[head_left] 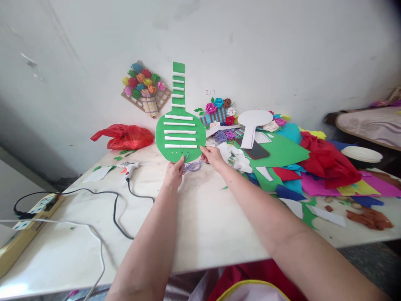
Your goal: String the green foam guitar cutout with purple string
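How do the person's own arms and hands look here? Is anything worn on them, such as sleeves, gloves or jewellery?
Both arms are bare: no sleeve shows on the left forearm or the right forearm. The left hand and the right hand wear no gloves. No watch, bracelet or ring can be seen, and no markings.

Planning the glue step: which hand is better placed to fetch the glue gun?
Left, probably. The left hand pinches the green cutout at its lower edge, nearer the glue gun lying to its left; the right hand, on the cutout's right edge, would have to cross.
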Tool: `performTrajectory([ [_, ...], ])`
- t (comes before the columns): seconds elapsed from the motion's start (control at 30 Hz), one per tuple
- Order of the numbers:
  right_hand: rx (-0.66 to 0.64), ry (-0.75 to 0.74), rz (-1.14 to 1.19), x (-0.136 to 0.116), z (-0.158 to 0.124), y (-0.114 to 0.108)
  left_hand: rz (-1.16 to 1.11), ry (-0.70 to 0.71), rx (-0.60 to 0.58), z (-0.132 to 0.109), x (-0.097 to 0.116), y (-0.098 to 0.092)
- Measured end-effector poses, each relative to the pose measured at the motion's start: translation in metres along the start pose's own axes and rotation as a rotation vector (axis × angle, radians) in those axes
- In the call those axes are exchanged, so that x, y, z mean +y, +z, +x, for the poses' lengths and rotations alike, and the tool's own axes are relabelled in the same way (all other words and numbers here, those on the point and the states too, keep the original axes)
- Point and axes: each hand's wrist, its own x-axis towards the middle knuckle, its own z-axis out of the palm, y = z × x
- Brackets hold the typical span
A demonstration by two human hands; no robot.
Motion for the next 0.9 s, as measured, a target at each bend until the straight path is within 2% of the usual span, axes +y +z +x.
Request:
performTrajectory([
  [0.1,0.049,-0.037,-0.05,0.008,0.005,-0.003,0.003,0.008,0.0,0.0,0.0,-0.001],
  [0.27,0.287,0.019,0.027,0.013,0.014,-0.012,-0.001,0.0,0.005,0.002,0.0,-0.005],
  [0.33,0.346,0.037,0.086,0.009,0.015,-0.016,0.0,-0.015,0.001,0.002,0.001,-0.005],
  [0.53,0.299,0.076,0.271,-0.016,0.016,-0.023,0.044,-0.057,-0.021,-0.001,0.004,-0.003],
  [0.63,0.318,0.087,0.313,-0.024,0.017,-0.024,0.098,-0.056,-0.059,-0.001,0.003,-0.002],
  [0.73,0.388,0.084,0.3,-0.023,0.019,-0.026,0.126,-0.05,-0.092,-0.001,0.001,-0.003],
  [0.9,0.475,0.008,0.224,-0.012,0.024,-0.032,0.122,-0.069,-0.072,0.0,0.001,-0.004],
])
